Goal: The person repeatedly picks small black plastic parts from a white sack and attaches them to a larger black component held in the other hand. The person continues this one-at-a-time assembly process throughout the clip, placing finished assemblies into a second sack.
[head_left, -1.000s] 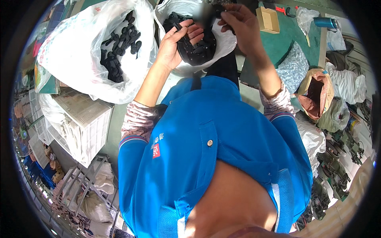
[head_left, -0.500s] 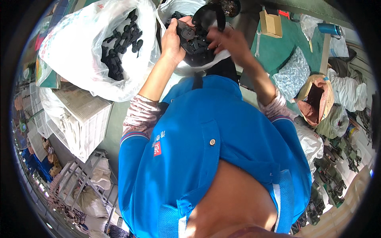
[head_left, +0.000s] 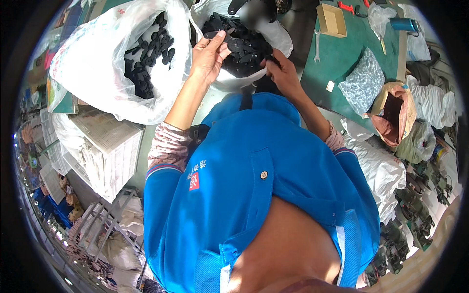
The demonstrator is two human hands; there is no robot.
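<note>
A white plastic bag (head_left: 288,46) in front of me holds a heap of small black plastic parts (head_left: 251,34). Over its left side, my left hand (head_left: 207,57) pinches a black plastic part (head_left: 211,34) between thumb and fingers. My right hand (head_left: 284,73) is at the bag's right edge with its fingers closed, against dark pieces there. What it grips, if anything, is hidden. To the left, a larger white bag (head_left: 93,63) lies open with more black parts (head_left: 141,80) inside.
On the green table (head_left: 312,73) to the right lie a wrench (head_left: 317,46), an open cardboard box (head_left: 331,21), a bubble-wrap pouch (head_left: 362,78) and a blue cylinder (head_left: 404,24). A paper bag (head_left: 394,115) stands at its edge. White crates (head_left: 105,139) are at my left.
My right hand has come down from above the bag to its right edge. My left hand has turned and shifted slightly left and down. The disc-like part it held face-up no longer shows that way.
</note>
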